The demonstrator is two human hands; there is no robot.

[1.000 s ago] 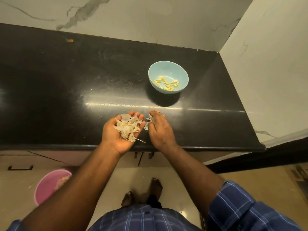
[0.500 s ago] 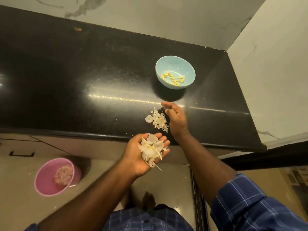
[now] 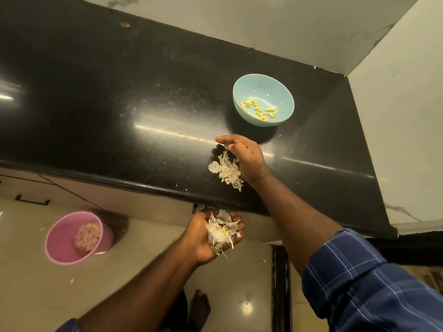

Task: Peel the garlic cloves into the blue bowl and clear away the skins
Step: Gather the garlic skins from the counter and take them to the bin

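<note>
Papery white garlic skins [image 3: 221, 232] fill the cupped left hand [image 3: 211, 236] below the black stone counter [image 3: 119, 104] edge. The right hand [image 3: 244, 156], fingers loosely spread and empty, rests beside a second skin heap [image 3: 227, 171], near the round blue bowl [image 3: 285, 92].

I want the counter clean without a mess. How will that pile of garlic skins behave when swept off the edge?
The skins on the counter look thin and papery, so probably very light and apt to scatter. Flakes already lie apart from the pile. The left hand cups a loose heap, suggesting they crumple rather than hold shape.
</note>
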